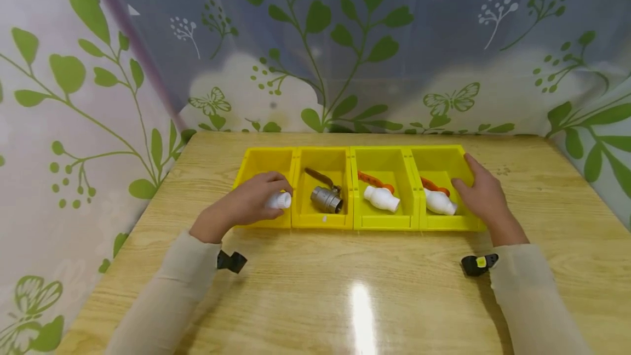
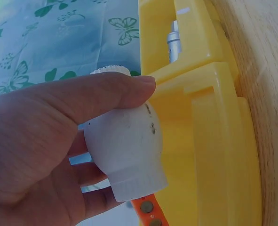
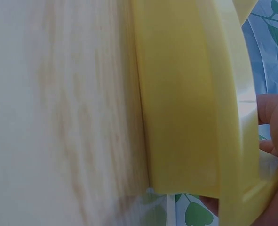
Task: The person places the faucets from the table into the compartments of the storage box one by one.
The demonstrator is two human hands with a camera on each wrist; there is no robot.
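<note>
My left hand [image 1: 248, 199] holds a white plastic ball valve [image 2: 124, 141] above the leftmost yellow bin [image 1: 268, 155]. In the left wrist view the thumb lies across the valve's body, and part of an orange handle [image 2: 148, 207] shows below it. My right hand [image 1: 485, 196] grips the side wall of the rightmost yellow bin [image 1: 446, 159], thumb on the inner side. That bin contains a white valve [image 1: 440, 202] with an orange handle. A similar white valve [image 1: 382, 199] lies in the bin to its left. The second bin from the left holds a metal ball valve [image 1: 326, 199] with a brown lever.
The yellow bins stand side by side in a row on a wooden table [image 1: 305, 289]. Behind the table hangs a curtain [image 1: 345, 70] printed with leaves and butterflies. A similar patterned sheet [image 1: 74, 125] borders the left side.
</note>
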